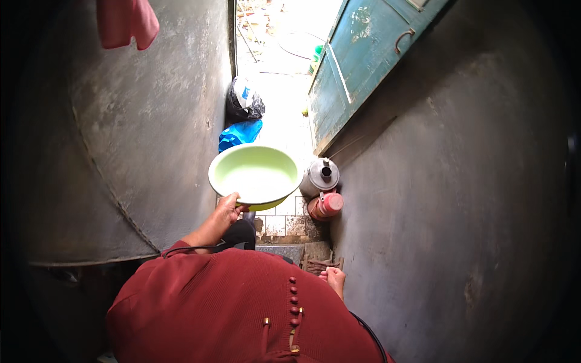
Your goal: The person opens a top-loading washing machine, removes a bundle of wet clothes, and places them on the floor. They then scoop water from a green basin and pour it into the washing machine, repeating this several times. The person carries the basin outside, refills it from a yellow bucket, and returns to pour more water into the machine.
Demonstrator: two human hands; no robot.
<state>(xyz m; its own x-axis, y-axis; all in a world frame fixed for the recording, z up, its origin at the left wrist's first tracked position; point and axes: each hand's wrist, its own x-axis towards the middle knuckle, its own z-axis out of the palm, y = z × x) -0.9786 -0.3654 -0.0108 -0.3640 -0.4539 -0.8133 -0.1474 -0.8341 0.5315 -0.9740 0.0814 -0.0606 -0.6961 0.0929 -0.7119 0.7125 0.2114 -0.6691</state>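
Observation:
A light green plastic basin [257, 172] is held out in front of me by its near rim. My left hand [229, 209] grips that rim, thumb on the upper edge and fingers beneath. The inside I can see is bright, and no object shows in it. Lower down on the right, close to my dark red top, is my right hand [333, 279]. Its fingers are curled in, and I see nothing held in them. Beyond it lie some thin sticks [318, 265] on the floor.
Grey walls [436, 199] flank the narrow passage. A metal kettle [322, 175] and a red container [327, 206] stand by the right wall. Black [243, 103] and blue bags [242, 133] lean left. A worn blue-green door [366, 48] stands ajar. Pink cloth [125, 24] hangs upper left.

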